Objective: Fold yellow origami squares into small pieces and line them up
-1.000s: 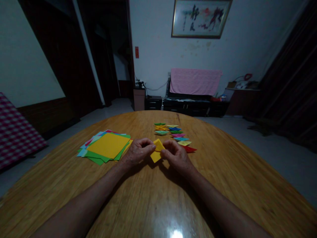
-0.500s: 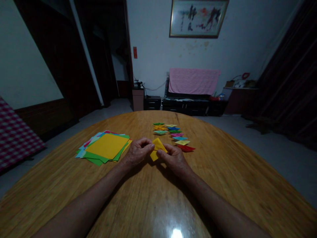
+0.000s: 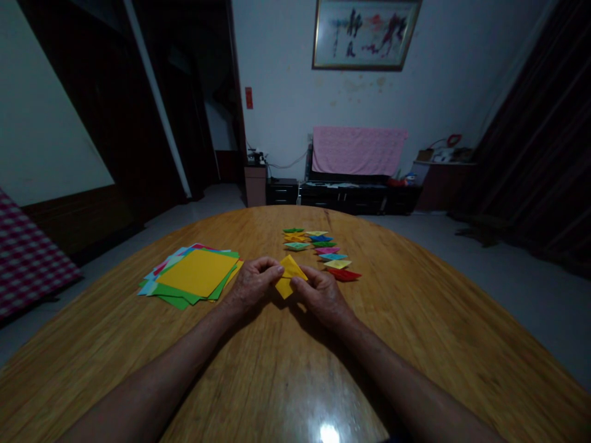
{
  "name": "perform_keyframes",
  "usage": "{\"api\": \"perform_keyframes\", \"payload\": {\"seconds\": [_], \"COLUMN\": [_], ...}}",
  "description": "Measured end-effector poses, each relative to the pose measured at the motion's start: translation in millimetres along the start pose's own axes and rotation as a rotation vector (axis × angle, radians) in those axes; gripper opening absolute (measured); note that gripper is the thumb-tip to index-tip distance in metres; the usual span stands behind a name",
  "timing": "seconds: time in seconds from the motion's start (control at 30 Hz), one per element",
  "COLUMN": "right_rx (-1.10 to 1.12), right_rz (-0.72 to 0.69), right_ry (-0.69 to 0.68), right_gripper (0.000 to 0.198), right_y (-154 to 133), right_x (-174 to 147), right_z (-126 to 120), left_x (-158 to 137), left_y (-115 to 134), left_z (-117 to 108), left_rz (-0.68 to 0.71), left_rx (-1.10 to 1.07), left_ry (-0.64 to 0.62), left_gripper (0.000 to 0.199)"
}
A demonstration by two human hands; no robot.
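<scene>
A small folded piece of yellow paper point(image 3: 289, 269), diamond-shaped with a crease line across its middle, is held a little above the table. My left hand point(image 3: 255, 282) pinches its left corner between thumb and fingers. On the opposite side my right hand point(image 3: 324, 296) grips the right edge, its thumb lying on the paper's face. Just beyond the right hand lies a red folded paper boat point(image 3: 344, 275). Several more small paper boats, such as a pale yellow one point(image 3: 338, 264) and a pink one point(image 3: 327, 250), run away from it in two rows.
To the left, a loose stack of coloured paper squares point(image 3: 196, 272) lies with a yellow sheet on top. Everything rests on a round wooden table point(image 3: 258, 381). Past its far edge stand a low black cabinet point(image 3: 355, 198) and a screen draped with a pink towel point(image 3: 357, 151).
Both hands keep the same grip on the yellow paper, which looks almost unchanged. The whole view has shifted slightly, so things appear a little further left.
</scene>
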State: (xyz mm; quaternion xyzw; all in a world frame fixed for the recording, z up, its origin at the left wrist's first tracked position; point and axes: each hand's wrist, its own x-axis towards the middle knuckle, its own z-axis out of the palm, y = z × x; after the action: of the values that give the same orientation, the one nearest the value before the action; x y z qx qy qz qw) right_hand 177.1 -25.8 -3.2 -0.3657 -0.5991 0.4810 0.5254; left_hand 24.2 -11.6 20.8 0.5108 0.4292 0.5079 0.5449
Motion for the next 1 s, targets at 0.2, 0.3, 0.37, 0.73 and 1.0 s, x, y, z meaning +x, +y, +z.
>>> {"api": "perform_keyframes", "payload": {"seconds": [0.2, 0.3, 0.37, 0.73, 1.0], "right_rx": [-0.043, 0.007, 0.058, -0.135, -0.176], "right_rz": [-0.021, 0.011, 0.015, -0.114, -0.104], "right_ry": [0.003, -0.008, 0.014, 0.167, 0.202], "right_gripper": [0.030, 0.030, 0.034, 0.017, 0.016], "right_y": [-1, -2, -1, 4, 4], "right_x": [0, 1, 1, 4, 4], "right_z": [0, 1, 2, -12, -13], "left_x": [5, 7, 9, 16, 12], "left_y": [-6, -9, -10, -13, -9], "left_z": [-4, -7, -8, -16, -13], "left_rz": [0.030, 0.048, 0.052, 0.104, 0.101], "left_rx": [0.050, 0.071, 0.073, 0.047, 0.075], "left_ry": [0.003, -0.006, -0.010, 0.010, 0.014], "left_gripper": [0.023, 0.023, 0.023, 0.024, 0.023]}}
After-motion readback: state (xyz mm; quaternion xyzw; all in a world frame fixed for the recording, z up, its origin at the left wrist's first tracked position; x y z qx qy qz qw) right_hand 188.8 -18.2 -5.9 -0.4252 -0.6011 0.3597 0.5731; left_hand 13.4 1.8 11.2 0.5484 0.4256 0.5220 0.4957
